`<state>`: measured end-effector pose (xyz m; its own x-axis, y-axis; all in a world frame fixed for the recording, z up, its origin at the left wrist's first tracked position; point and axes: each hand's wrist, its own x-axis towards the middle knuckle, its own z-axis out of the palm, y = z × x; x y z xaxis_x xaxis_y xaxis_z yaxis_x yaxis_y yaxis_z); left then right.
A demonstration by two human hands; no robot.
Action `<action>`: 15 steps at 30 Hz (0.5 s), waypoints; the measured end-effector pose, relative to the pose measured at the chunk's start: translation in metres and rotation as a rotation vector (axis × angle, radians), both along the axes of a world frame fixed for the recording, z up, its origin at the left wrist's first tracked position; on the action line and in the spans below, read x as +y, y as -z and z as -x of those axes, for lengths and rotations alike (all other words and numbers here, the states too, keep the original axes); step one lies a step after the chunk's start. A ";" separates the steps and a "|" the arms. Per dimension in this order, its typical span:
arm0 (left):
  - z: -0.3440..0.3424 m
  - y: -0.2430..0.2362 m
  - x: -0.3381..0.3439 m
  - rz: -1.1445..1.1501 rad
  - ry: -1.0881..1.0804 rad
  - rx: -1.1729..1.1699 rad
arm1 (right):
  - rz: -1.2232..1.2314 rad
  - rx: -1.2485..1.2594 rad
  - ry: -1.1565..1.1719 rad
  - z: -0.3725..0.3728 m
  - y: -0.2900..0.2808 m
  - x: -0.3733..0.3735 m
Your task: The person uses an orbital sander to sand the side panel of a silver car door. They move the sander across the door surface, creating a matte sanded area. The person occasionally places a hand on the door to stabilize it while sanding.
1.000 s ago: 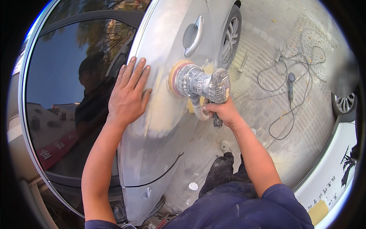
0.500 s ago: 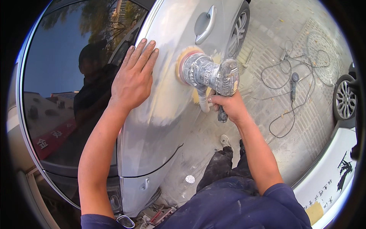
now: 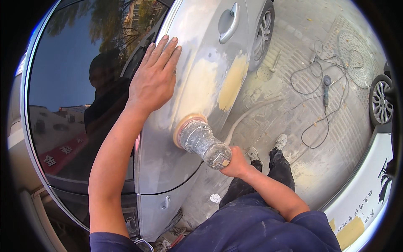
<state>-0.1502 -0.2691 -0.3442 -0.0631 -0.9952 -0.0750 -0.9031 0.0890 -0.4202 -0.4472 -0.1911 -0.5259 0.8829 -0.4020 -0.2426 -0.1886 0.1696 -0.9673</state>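
My left hand (image 3: 153, 80) lies flat on the upper edge of a silver car's body panel (image 3: 155, 147), beside the dark window, its fingers stretched out. My right hand (image 3: 236, 163) is closed round the handle of a dusty electric sander (image 3: 200, 138), mostly hidden behind the tool's body. The sander's round pad (image 3: 181, 130) rests against the panel, at the lower end of a pale sanded filler patch (image 3: 200, 86). Farther right on the same panel is a yellower filler patch (image 3: 233, 82). A grey hose (image 3: 247, 114) trails from behind the sander.
Beyond the patches are the door handle (image 3: 229, 25) and a car wheel (image 3: 263, 31). On the dusty paved ground lie a second hand tool (image 3: 326, 90) and looped black cable (image 3: 322, 130). A white car panel (image 3: 357, 185) stands at the right, near another wheel (image 3: 381, 101).
The sander has moved down and left along the panel, uncovering the filler patches. My right hand went with it. My left hand stays flat on the panel; the view has shifted slightly.
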 end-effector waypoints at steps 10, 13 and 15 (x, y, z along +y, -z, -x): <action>-0.005 0.002 0.003 0.037 0.058 -0.036 | -0.047 -0.041 0.140 0.000 -0.004 -0.013; -0.005 0.004 0.004 0.027 0.064 -0.036 | -0.055 -0.033 0.121 0.001 -0.005 -0.004; -0.005 0.004 0.004 0.028 0.068 -0.046 | -0.035 -0.073 0.123 -0.004 0.003 -0.001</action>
